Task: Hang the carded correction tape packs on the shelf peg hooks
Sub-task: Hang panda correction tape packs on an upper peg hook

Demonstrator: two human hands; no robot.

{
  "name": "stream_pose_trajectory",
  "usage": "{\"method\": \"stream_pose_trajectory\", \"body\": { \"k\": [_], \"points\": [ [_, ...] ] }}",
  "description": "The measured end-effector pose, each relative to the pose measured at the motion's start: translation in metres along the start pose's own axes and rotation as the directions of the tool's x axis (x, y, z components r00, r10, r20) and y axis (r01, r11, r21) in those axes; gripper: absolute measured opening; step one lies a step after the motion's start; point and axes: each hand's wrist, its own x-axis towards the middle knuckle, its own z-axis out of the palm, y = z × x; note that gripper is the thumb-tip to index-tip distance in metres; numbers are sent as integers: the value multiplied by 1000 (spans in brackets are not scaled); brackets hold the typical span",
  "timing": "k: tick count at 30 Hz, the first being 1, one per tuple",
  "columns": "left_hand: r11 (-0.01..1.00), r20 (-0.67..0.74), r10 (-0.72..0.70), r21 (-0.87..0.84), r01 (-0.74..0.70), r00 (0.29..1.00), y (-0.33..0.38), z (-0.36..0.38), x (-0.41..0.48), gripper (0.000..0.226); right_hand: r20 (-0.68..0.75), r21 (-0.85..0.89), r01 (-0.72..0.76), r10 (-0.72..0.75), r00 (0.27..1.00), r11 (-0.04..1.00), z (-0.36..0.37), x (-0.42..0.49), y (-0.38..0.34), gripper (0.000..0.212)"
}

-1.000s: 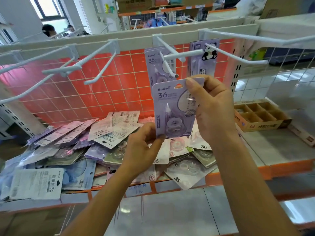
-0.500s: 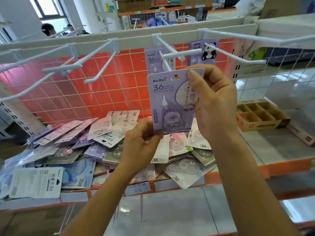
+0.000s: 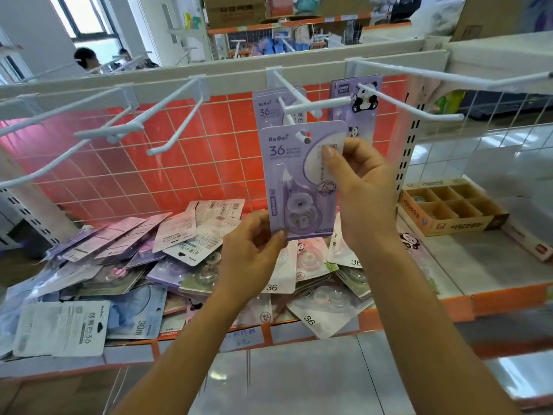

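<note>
Right hand (image 3: 365, 193): thumb and fingers pinching the lilac correction tape pack (image 3: 294, 181) at its upper right.
Left hand (image 3: 251, 250): pinching the pack's bottom left corner.
Pack: upright, hang-hole on the tip of the peg hook (image 3: 302, 135).
Hung packs (image 3: 266, 107): further back on that hook.
Loose packs (image 3: 134, 265): heaped on the shelf (image 3: 478, 259) below the hook.

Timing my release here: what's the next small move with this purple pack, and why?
Probably slide the purple pack farther back along the peg hook, toward the hung packs: only the peg's tip shows through its hang hole, and left hand and right hand both pinch it.
</note>
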Motion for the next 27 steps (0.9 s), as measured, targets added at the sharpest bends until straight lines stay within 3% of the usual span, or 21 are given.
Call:
{"method": "stream_pose_trajectory", "body": {
  "k": [8,16,20,23,27],
  "points": [
    [995,-70,-101,-14,100,992,-3,3,26,29,-60,-128,-43,35,998,991,6,21,38,9],
    [977,-124,-151,129,167,981,-17,5,68,23,-122,-366,-90,48,991,926,17,68,68,4],
    [958,-124,-163,219,187,979,-23,8,89,15,-145,-496,-108,41,989,861,23,87,71,13],
    [912,-119,-89,388,128,989,-22,12,95,6,-163,-535,-118,35,986,837,25,94,70,18],
    [845,-132,-112,508,164,985,-28,14,96,20,-155,-560,-149,74,985,815,19,90,72,20]
  ]
}}
